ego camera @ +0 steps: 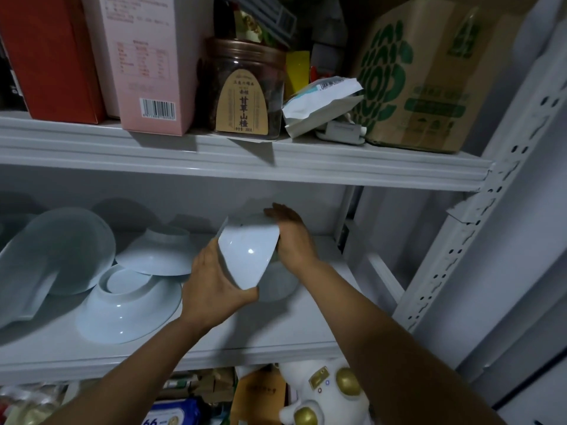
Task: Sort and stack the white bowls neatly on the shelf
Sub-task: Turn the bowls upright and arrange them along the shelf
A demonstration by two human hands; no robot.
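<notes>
- Clamped round the tilted bowl (248,256) with left hand (214,289), just above the middle shelf (214,357), likely for nesting.
- Steadied its rim with right hand (294,237), fingers straight.
- Spotted other bowls (129,308) upside down beyond, leftward, unstacked.

Both bare forearms are stretched forward and upward from the lower edge of the view, and they are brought close together at the hands. A white bowl (248,250) is gripped by the left hand (214,286): the thumb is curled round its lower edge, while the fingers are hidden behind it. The right hand (294,237) is laid flat against the right side of the same bowl, with its fingers kept straight and together.
</notes>
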